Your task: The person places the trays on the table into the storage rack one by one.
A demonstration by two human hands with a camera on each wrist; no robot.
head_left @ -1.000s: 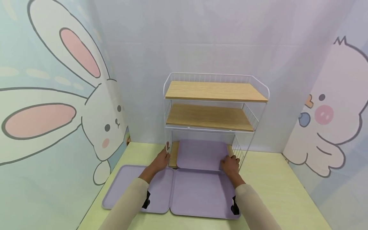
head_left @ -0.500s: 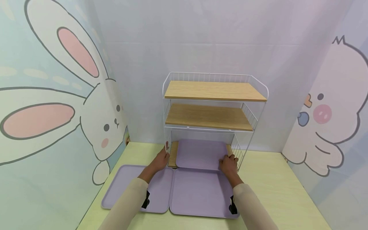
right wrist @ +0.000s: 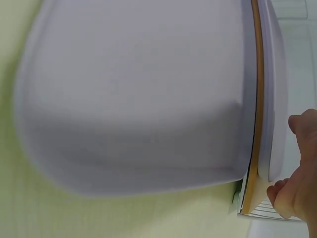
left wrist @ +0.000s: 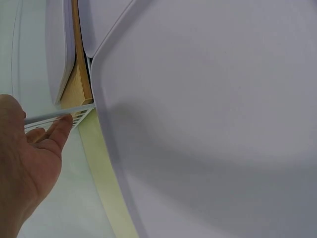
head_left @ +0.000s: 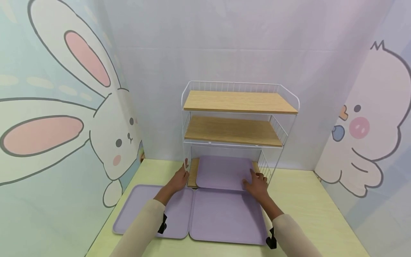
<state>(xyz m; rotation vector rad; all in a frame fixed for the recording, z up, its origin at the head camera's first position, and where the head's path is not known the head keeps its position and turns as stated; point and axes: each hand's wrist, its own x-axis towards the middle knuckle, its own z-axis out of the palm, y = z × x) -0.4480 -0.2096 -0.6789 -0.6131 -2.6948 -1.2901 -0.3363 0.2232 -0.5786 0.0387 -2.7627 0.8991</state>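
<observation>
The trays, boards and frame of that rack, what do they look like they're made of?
Trays: probably plastic, smooth and matte, judging by the even lilac colour and rounded, moulded-looking corners.
Boards: wood or wood-look laminate; fine grain lines show, but not which.
Frame: likely metal wire, painted or coated white; its bars are thin.

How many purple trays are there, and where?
3: a shelf tray on the bottom shelf, a front tray on the table before it, and a left tray beside that. Any stacked underneath could be hidden.
</observation>
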